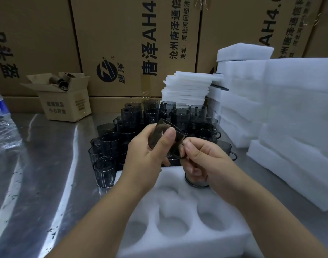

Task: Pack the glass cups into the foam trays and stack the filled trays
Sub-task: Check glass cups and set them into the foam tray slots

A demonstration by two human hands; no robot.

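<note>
Left hand (150,148) gripping, thumb up — right hand (202,161) pinching

I'm looking at a packing station in a warehouse: tall printed brown cardboard cartons (122,43) wall the top of the frame, white foam trays (243,108) stack at right, dozens of smoky glass cups (133,116) crowd the steel bench (47,164).

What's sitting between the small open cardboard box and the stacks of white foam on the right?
In the head view, a crowd of dark glass cups fills the steel table between the small box and the foam stacks.
</note>
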